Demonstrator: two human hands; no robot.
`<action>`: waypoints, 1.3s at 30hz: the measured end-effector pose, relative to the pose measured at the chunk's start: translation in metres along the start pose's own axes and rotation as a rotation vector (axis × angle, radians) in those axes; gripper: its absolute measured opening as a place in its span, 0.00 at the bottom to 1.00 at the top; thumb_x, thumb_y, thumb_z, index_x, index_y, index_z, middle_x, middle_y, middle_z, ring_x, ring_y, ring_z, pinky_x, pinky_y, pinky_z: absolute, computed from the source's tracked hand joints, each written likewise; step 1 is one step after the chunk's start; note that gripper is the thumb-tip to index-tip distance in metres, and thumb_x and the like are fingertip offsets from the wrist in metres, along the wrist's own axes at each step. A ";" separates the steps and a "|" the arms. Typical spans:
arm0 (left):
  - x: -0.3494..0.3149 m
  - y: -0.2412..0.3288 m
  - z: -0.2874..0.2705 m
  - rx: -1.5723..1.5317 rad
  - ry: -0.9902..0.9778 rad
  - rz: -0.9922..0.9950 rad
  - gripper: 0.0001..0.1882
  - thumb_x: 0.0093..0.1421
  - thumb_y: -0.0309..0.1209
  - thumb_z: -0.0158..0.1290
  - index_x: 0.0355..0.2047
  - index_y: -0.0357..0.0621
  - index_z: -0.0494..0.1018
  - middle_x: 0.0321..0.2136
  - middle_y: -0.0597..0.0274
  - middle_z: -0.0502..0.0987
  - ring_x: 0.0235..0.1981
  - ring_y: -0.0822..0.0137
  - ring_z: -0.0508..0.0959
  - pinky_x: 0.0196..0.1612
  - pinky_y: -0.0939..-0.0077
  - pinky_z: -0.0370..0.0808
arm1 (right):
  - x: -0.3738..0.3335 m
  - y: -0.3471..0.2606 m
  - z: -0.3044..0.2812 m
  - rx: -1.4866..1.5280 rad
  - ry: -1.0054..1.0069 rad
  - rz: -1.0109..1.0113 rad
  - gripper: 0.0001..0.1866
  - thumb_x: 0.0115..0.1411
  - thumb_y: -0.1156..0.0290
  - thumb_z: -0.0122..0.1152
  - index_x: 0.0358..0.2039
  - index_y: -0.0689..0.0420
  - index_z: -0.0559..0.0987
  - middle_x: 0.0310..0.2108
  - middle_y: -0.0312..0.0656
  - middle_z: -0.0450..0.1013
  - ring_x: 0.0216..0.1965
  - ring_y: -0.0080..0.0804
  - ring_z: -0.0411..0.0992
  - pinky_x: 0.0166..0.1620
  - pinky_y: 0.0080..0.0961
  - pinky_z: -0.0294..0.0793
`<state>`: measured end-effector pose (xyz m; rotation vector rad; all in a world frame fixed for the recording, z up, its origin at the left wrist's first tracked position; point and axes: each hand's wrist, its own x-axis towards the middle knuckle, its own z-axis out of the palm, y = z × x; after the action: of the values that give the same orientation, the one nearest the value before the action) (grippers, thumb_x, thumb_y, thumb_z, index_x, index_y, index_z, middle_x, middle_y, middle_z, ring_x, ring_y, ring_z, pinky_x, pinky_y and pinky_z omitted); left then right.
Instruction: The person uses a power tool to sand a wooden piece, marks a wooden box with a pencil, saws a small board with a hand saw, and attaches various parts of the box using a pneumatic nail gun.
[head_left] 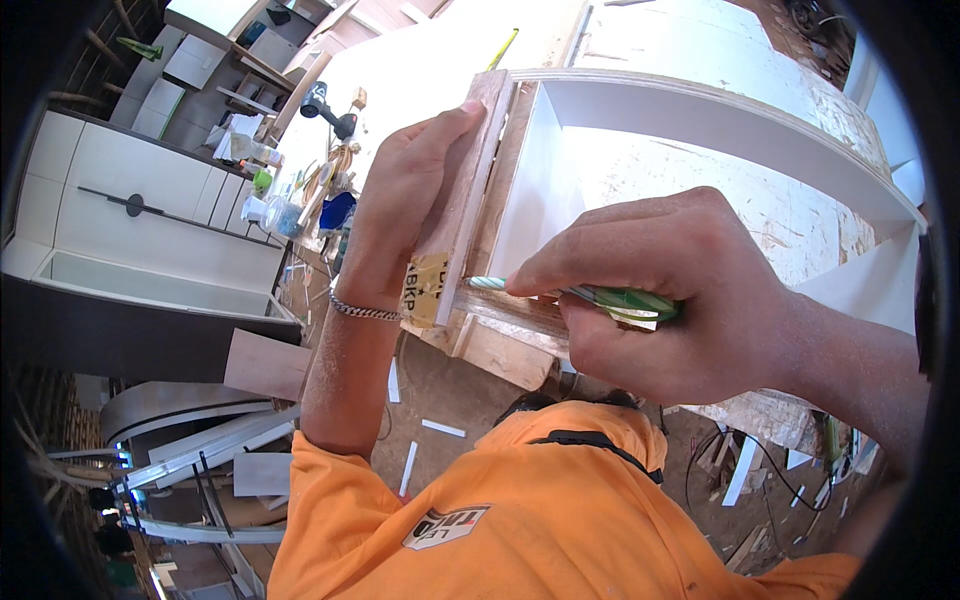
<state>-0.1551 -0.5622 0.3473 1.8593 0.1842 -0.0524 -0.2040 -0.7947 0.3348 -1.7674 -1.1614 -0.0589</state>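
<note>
My left hand (420, 165) is wrapped round a wooden board (465, 190), thumb over its upper end. Brown printed tape (426, 288) is stuck on the board's near end. The board stands along the left side of a white, open box frame (700, 110) with bare plywood edges. In a pinch, my right hand (680, 290) holds a slim green-and-white striped pen (488, 283). Its tip points left and lies at or very close to the board's edge, by the tape; contact cannot be told for sure. My right fingers hide the pen's middle.
A white worktable (400, 90) lies under the frame. On its left are a cordless drill (328, 110) and cluttered small supplies. A wood block (505, 352) sits below the frame's near corner. White offcuts (443, 428) and cables litter the floor; a white cabinet (140, 190) stands left.
</note>
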 end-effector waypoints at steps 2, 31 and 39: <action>0.000 0.000 0.000 0.004 0.005 0.010 0.24 0.69 0.44 0.56 0.46 0.30 0.82 0.35 0.57 0.85 0.31 0.73 0.83 0.35 0.81 0.78 | 0.000 0.000 0.000 -0.003 0.004 -0.005 0.16 0.54 0.75 0.60 0.42 0.64 0.85 0.32 0.46 0.83 0.32 0.33 0.84 0.38 0.28 0.84; 0.000 -0.003 0.000 0.022 -0.002 0.044 0.24 0.70 0.44 0.56 0.48 0.29 0.81 0.37 0.55 0.85 0.33 0.73 0.83 0.36 0.81 0.79 | -0.002 0.002 0.005 0.027 0.054 -0.026 0.15 0.55 0.75 0.61 0.42 0.64 0.86 0.29 0.46 0.82 0.29 0.33 0.82 0.35 0.28 0.81; -0.004 0.004 0.004 0.042 0.025 -0.020 0.24 0.70 0.43 0.55 0.46 0.29 0.81 0.36 0.55 0.85 0.32 0.72 0.83 0.36 0.80 0.79 | -0.002 -0.001 -0.002 -0.011 0.016 -0.001 0.16 0.54 0.76 0.59 0.42 0.64 0.85 0.30 0.46 0.82 0.30 0.32 0.82 0.36 0.28 0.81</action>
<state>-0.1582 -0.5679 0.3505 1.9009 0.2206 -0.0467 -0.2054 -0.7973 0.3357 -1.7729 -1.1531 -0.0797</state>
